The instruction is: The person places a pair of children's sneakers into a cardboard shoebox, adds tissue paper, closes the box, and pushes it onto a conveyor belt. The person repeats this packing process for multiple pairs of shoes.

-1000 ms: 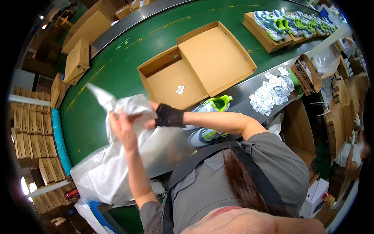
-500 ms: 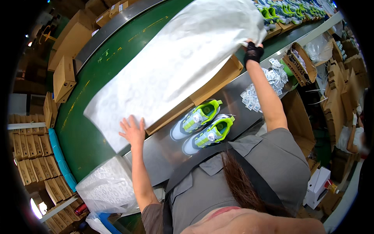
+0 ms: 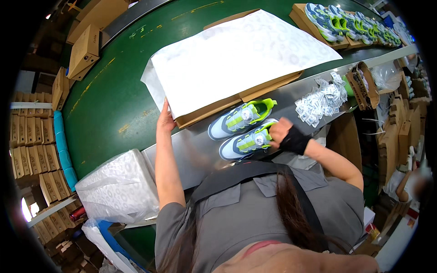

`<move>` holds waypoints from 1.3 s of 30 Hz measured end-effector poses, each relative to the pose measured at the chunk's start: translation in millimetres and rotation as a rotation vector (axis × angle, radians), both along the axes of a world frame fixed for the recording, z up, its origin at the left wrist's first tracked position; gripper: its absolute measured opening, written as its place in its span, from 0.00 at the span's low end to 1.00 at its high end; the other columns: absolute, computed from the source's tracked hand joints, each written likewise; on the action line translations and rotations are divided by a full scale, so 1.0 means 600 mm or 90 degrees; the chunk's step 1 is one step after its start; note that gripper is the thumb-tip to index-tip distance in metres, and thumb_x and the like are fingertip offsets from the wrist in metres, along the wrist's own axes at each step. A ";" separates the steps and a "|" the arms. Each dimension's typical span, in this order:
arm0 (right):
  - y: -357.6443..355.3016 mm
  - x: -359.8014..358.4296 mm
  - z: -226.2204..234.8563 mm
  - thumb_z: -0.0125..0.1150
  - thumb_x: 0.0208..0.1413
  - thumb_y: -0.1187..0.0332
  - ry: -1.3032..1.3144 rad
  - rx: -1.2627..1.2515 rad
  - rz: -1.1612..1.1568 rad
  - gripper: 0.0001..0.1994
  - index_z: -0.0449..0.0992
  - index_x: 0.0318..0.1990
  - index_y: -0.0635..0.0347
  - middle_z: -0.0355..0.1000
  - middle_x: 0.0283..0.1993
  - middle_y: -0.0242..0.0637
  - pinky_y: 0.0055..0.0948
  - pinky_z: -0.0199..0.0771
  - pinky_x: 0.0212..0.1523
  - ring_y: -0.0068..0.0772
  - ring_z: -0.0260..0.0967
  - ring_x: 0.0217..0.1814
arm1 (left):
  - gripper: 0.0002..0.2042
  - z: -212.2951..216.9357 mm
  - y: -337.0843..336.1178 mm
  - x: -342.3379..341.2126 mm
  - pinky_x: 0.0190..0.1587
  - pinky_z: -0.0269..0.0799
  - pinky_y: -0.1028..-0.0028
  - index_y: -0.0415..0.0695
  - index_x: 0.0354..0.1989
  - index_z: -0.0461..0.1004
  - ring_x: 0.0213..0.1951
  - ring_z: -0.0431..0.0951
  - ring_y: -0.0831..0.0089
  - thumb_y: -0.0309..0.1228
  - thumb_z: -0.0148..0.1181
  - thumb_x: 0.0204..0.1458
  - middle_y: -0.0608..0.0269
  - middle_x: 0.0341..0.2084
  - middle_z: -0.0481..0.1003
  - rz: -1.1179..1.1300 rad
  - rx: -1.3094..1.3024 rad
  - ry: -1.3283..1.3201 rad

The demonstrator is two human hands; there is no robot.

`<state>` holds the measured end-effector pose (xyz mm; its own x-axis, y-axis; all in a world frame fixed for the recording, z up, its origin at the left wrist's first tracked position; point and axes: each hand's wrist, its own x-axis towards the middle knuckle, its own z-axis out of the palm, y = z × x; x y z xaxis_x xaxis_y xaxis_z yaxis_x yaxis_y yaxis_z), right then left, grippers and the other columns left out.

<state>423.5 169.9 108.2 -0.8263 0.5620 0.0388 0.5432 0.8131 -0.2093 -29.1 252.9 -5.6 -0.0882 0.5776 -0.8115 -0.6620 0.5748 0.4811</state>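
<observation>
A white patterned paper sheet (image 3: 246,50) lies over a brown cardboard box (image 3: 209,113) on the green surface. At the box's near left corner, my left hand (image 3: 166,119) rests against its end and the paper edge, with its fingers stretched out. Two light blue and grey sneakers with lime trim and dial closures lie side by side on the metal ledge: the far sneaker (image 3: 234,120) and the near sneaker (image 3: 246,143). My right hand (image 3: 282,132), in a black fingerless glove and slightly blurred, curls at the near sneaker's heel.
Small white packets (image 3: 321,100) are heaped right of the shoes. Beyond them stands an open carton (image 3: 364,86). Boxes bearing several sneakers (image 3: 334,25) line the far right. A plastic-wrapped paper stack (image 3: 118,186) lies at near left, and stacked shoe boxes (image 3: 29,129) stand far left.
My right hand has let go of the paper's far right corner and come down to the near sneaker. The paper has settled flat over the box. My left hand has moved to the box's corner.
</observation>
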 end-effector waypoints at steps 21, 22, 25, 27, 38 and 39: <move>0.216 -0.171 0.087 0.54 0.49 0.57 0.636 -0.752 -0.511 0.17 0.63 0.16 0.58 0.57 0.13 0.27 0.22 0.53 0.21 0.19 0.52 0.17 | 0.08 0.074 -0.073 0.133 0.51 0.56 0.64 0.37 0.34 0.65 0.48 0.61 0.51 0.29 0.50 0.51 0.46 0.47 0.61 0.111 0.379 1.040; 0.251 -0.189 0.051 0.54 0.49 0.57 0.621 -0.728 -0.576 0.17 0.65 0.18 0.59 0.60 0.14 0.31 0.25 0.56 0.22 0.22 0.56 0.18 | 0.08 0.094 -0.072 0.142 0.52 0.55 0.63 0.38 0.34 0.66 0.50 0.61 0.52 0.29 0.51 0.51 0.46 0.47 0.61 0.116 0.386 1.074; 0.299 -0.266 -0.016 0.53 0.49 0.56 0.583 -0.419 -0.673 0.17 0.71 0.25 0.65 0.70 0.23 0.44 0.34 0.65 0.29 0.37 0.67 0.26 | 0.07 0.143 -0.058 0.178 0.54 0.49 0.56 0.40 0.33 0.67 0.54 0.58 0.52 0.29 0.54 0.49 0.46 0.48 0.60 0.080 0.418 1.181; 0.319 -0.312 -0.085 0.50 0.49 0.52 0.516 -0.383 -0.780 0.22 0.72 0.33 0.67 0.72 0.31 0.48 0.36 0.66 0.36 0.44 0.69 0.35 | 0.06 0.165 -0.037 0.212 0.56 0.43 0.48 0.42 0.31 0.69 0.55 0.58 0.52 0.29 0.56 0.47 0.48 0.50 0.60 -0.009 0.454 1.259; 0.253 -0.256 -0.070 0.57 0.47 0.69 0.534 -0.642 -0.385 0.24 0.60 0.53 0.61 0.66 0.45 0.42 0.27 0.65 0.45 0.31 0.67 0.42 | 0.10 0.285 -0.122 0.197 0.54 0.48 0.47 0.43 0.40 0.69 0.56 0.57 0.54 0.26 0.50 0.47 0.49 0.51 0.59 0.008 0.817 1.201; 0.251 -0.205 -0.037 0.54 0.48 0.72 0.623 -0.704 -0.373 0.22 0.59 0.53 0.60 0.65 0.46 0.41 0.26 0.65 0.45 0.29 0.67 0.42 | 0.11 0.299 -0.114 0.178 0.55 0.49 0.51 0.40 0.41 0.67 0.55 0.57 0.54 0.26 0.48 0.49 0.48 0.51 0.59 0.145 0.698 1.208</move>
